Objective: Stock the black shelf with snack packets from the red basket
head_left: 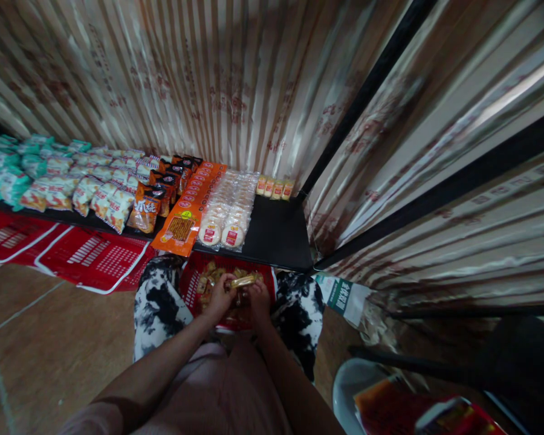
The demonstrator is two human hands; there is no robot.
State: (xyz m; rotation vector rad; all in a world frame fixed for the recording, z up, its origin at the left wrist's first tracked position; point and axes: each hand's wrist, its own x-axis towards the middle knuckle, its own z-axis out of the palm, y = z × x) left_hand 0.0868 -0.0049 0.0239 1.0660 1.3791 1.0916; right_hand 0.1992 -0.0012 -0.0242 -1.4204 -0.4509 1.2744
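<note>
To the left, my left hand [221,295] is narrowed on one end of a yellow packet [243,281]; a light pinch there, I judge, steadies the wrapper without crushing the contents. At centre, the packet is nearly level between my hands, above the red basket [189,283] and the small packets [205,285] lying loose in it; staying over them seems best, so that a slip lands it among them. To the right, my right hand [257,297] has its fingers bent at the packet's other end; how firmly they press I cannot tell. Matching the two hands' heights should keep the wrapper from twisting.

Pose, again from the left: my left forearm [163,357] slants forward and inward, fingers directed right across the basket; my right forearm [284,357] leans inward more steeply, its fingers curled toward the left.
</note>
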